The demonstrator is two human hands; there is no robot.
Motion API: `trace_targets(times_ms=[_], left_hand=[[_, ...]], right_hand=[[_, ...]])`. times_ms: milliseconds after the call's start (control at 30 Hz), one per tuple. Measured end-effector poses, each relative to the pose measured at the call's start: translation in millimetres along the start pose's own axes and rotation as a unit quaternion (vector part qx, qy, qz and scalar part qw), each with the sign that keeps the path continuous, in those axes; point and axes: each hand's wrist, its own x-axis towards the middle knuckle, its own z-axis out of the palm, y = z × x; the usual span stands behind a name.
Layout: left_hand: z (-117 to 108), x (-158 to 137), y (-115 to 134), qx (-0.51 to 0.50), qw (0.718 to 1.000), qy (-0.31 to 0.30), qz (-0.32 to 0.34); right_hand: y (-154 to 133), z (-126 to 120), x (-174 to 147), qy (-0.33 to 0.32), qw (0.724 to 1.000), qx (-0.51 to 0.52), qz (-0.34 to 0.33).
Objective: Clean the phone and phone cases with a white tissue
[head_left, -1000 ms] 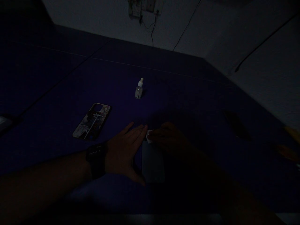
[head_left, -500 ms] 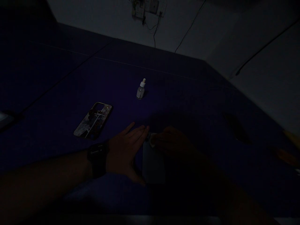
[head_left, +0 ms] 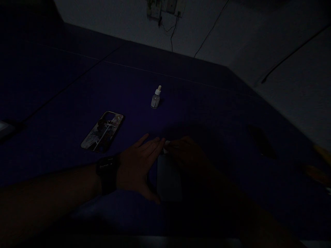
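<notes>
A dark flat phone (head_left: 169, 182) lies on the purple table in front of me, its near part uncovered. Along its left edge rests my left hand (head_left: 138, 168), open, fingers stretched toward the top corner and thumb by the lower left side. My right hand (head_left: 187, 151) is closed on a small white wiping pad (head_left: 166, 147), which touches the phone's upper end. Deep shadow hides most of the right fingers. Left of my hands lies a patterned phone case (head_left: 102, 132) with a camera cutout. A small dropper bottle (head_left: 155, 100) stands upright beyond them.
A dark flat object (head_left: 261, 142) lies on the right. At the far left edge sits a pale object (head_left: 5, 129). Behind the table (head_left: 129, 86) rises a wall with sockets (head_left: 168, 7) and hanging cables (head_left: 210, 31). The light is very dim.
My right hand has shifted slightly up with the white pad, closer to the phone's top edge. My left hand stays where it was.
</notes>
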Motion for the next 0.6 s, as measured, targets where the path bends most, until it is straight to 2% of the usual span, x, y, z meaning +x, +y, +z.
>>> trace_targets(times_ms=[233, 400, 533, 600], left_hand=[[-3, 1, 1, -0.005, 1.000, -0.016, -0.007], [-4, 1, 1, -0.004, 1.000, -0.014, -0.004], [-3, 1, 1, -0.001, 1.000, -0.004, -0.004], [-2, 1, 1, -0.001, 1.000, -0.002, -0.005]], right_hand=[[-6, -4, -2, 0.002, 1.000, 0.026, -0.016], [-14, 4, 5, 0.030, 0.999, 0.026, -0.028], [-13, 4, 6, 0.037, 0.994, 0.072, -0.068], [-10, -1, 2, 0.033, 0.993, 0.096, -0.067]])
